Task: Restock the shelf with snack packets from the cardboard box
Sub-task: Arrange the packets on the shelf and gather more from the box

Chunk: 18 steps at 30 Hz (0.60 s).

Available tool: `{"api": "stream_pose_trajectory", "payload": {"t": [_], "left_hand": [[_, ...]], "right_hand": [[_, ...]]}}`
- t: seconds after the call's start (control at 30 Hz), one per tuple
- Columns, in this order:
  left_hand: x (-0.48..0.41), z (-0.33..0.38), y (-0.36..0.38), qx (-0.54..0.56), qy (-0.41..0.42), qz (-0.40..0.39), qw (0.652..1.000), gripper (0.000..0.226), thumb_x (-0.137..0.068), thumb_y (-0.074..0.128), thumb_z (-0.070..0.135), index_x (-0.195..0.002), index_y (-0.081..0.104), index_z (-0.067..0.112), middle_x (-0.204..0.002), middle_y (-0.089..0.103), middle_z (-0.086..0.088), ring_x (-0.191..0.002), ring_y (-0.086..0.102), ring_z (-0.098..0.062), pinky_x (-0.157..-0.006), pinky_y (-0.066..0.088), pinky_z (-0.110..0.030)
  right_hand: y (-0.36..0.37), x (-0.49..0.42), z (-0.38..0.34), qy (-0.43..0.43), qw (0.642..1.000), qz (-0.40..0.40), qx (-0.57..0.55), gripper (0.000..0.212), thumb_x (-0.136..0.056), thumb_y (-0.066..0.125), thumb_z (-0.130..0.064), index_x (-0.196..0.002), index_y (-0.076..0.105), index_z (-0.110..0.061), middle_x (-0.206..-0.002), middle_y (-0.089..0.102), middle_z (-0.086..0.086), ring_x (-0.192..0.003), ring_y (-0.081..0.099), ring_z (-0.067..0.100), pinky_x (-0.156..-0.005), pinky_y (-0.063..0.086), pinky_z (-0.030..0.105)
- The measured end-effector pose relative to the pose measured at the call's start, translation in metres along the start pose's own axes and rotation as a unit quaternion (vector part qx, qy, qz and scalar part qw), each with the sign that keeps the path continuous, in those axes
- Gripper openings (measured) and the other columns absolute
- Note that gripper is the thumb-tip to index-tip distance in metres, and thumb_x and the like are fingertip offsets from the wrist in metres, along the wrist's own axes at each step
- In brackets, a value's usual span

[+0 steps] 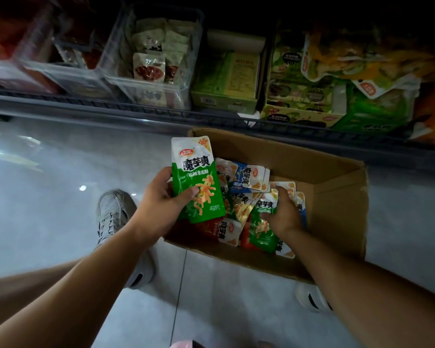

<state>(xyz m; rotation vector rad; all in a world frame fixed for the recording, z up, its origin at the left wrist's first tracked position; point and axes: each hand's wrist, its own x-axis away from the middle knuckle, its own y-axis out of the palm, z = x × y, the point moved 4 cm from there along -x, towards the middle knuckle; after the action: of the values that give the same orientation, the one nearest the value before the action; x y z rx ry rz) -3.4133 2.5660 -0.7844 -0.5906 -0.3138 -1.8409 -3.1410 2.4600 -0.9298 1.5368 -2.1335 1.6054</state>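
My left hand point(161, 197) grips a green snack packet point(199, 177) by its lower half at frame centre, right hand point(284, 214) clutches a second green packet point(261, 224) inside the cardboard box point(337, 197); light, floppy, slick foil, so I'd pinch across the flat faces.

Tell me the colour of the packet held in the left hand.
The packet in the left hand is green with a white top; head view.

We log a green-white packet point(196, 177) in the left hand point(158, 204). By the right hand point(284, 214): a blue packet point(249, 179), a red packet point(219, 229), a brown box point(337, 197).
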Motion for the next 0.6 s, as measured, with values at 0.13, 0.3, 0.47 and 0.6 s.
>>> {"api": "stream_pose_trajectory", "payload": {"t": [0.13, 0.3, 0.47, 0.6], "left_hand": [[0.0, 0.003, 0.002, 0.005, 0.002, -0.003, 1.0, 0.032, -0.095, 0.069, 0.008, -0.123, 0.059, 0.021, -0.105, 0.078, 0.0, -0.091, 0.077, -0.016, -0.068, 0.062, -0.024], [0.001, 0.008, 0.006, -0.005, -0.001, -0.028, 1.0, 0.034, -0.097, 0.067, 0.009, -0.126, 0.055, 0.021, -0.112, 0.075, 0.0, -0.093, 0.077, -0.014, -0.074, 0.062, -0.029], [0.008, 0.018, 0.02, 0.025, 0.006, -0.069, 0.997, 0.038, -0.094, 0.068, 0.006, -0.128, 0.057, 0.016, -0.118, 0.075, -0.004, -0.104, 0.075, -0.019, -0.089, 0.06, -0.042], [0.014, 0.025, 0.023, 0.067, 0.017, -0.088, 0.994, 0.034, -0.092, 0.068, 0.004, -0.125, 0.062, 0.012, -0.118, 0.075, -0.01, -0.108, 0.073, -0.028, -0.092, 0.059, -0.045]], "right_hand": [[-0.029, 0.008, 0.004, -0.011, 0.996, 0.025, -0.087, 0.091, -0.085, 0.074, -0.002, -0.154, 0.024, -0.034, -0.139, 0.053, 0.007, -0.122, 0.057, 0.028, -0.093, 0.055, 0.047], [-0.082, 0.035, -0.024, -0.085, 0.983, 0.089, -0.134, 0.047, -0.093, 0.067, -0.009, -0.13, 0.053, -0.034, -0.136, 0.052, 0.004, -0.113, 0.057, 0.02, -0.074, 0.052, 0.02], [-0.107, 0.074, -0.116, -0.182, 0.957, 0.079, -0.212, 0.016, -0.089, 0.074, -0.018, -0.1, 0.068, -0.029, -0.112, 0.066, -0.002, -0.084, 0.066, 0.008, -0.065, 0.053, 0.021], [-0.104, 0.106, -0.161, -0.238, 0.942, 0.036, -0.235, 0.021, -0.085, 0.079, -0.02, -0.096, 0.067, -0.032, -0.101, 0.068, -0.007, -0.087, 0.065, 0.005, -0.074, 0.05, 0.021]]}}
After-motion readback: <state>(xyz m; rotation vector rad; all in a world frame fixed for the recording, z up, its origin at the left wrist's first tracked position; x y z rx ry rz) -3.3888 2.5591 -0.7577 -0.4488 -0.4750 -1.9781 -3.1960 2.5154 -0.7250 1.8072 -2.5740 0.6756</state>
